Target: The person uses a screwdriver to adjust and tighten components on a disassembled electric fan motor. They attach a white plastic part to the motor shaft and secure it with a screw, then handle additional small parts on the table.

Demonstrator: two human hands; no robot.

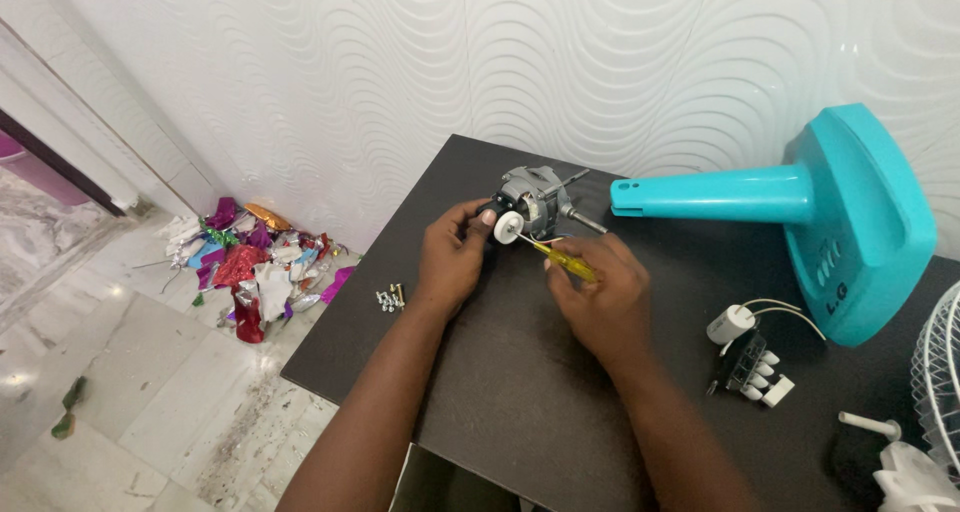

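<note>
My left hand [452, 257] gripping fan motor [533, 204] | my right hand [598, 297] pinching yellow screwdriver [566, 263] | screws [389, 297] on desk [520, 392]

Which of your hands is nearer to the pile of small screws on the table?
Left. The left hand sits just right of the screws while touching the fan motor. The right hand holds a yellow screwdriver, further right, beyond the left hand.

Both hands [530, 277] forward, fingers curled
</note>
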